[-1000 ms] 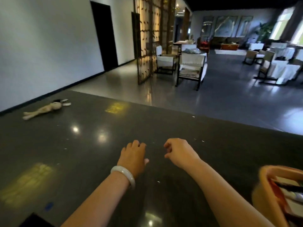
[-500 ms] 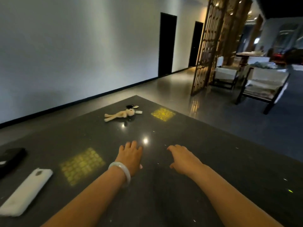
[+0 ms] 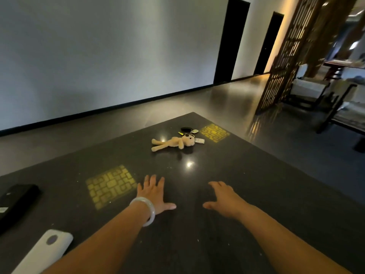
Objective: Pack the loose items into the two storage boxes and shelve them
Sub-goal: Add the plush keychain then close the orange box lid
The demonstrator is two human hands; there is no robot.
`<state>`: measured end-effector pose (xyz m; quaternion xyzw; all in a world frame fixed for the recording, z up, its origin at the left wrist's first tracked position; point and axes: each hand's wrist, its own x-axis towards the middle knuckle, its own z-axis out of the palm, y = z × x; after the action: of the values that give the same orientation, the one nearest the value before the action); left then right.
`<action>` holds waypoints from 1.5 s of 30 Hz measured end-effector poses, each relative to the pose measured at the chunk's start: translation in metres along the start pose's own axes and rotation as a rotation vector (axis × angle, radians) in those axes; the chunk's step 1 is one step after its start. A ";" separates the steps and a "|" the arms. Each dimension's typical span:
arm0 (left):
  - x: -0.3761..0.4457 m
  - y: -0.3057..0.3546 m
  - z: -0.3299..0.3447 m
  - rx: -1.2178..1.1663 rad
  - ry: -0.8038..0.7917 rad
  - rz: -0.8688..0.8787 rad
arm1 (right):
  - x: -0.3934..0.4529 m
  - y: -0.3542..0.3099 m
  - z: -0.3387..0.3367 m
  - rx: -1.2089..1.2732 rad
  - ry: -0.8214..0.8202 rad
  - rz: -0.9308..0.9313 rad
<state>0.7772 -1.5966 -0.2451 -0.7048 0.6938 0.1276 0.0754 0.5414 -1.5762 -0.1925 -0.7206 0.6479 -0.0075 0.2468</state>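
A small beige plush bear keychain [image 3: 173, 142] lies on the dark table [image 3: 246, 194] near its far corner, with a black key fob [image 3: 186, 129] and tags at its head. My left hand [image 3: 153, 194], with a pale bangle on the wrist, is stretched over the table with fingers spread, holding nothing. My right hand [image 3: 224, 196] reaches forward beside it, fingers loosely extended and empty. Both hands are well short of the bear. A white flat case [image 3: 42, 252] and a black flat case [image 3: 15, 202] lie at the near left. No storage box is in view.
The table's far corner ends just past the bear, with grey floor beyond. A white wall with two dark doorways runs along the left and back. A wooden lattice screen [image 3: 286, 62] and dark-framed chairs [image 3: 320, 95] stand at the right.
My view has swung left, so the orange box at the right has left the frame and the bear sits nearer the centre. Both hands have uncurled and their fingers have spread.
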 end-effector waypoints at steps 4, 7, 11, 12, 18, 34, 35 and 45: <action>0.036 -0.018 0.004 -0.031 -0.063 -0.048 | 0.059 -0.016 -0.002 0.029 0.037 0.012; 0.048 -0.028 0.020 -0.049 -0.093 -0.034 | 0.107 -0.031 -0.004 -0.016 0.106 -0.026; 0.053 -0.031 0.028 -0.053 -0.111 0.008 | 0.178 -0.053 -0.015 -0.151 0.234 -0.123; 0.054 -0.031 0.027 -0.053 -0.123 0.009 | 0.195 -0.059 -0.019 -0.188 0.263 -0.145; 0.051 -0.028 0.022 -0.059 -0.142 0.002 | 0.259 -0.078 -0.016 -0.329 0.143 -0.173; 0.023 -0.002 0.023 -0.174 0.006 0.003 | 0.093 0.019 0.015 -0.374 0.210 -0.095; 0.020 0.003 0.025 -0.199 0.020 0.015 | 0.086 0.023 0.017 -0.316 0.194 -0.080; 0.024 0.000 0.037 -0.124 -0.026 0.027 | 0.114 -0.033 0.016 0.066 0.176 0.033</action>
<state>0.7740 -1.6095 -0.2874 -0.6969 0.6931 0.1802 0.0389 0.5956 -1.6766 -0.2294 -0.6978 0.6784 -0.0878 0.2125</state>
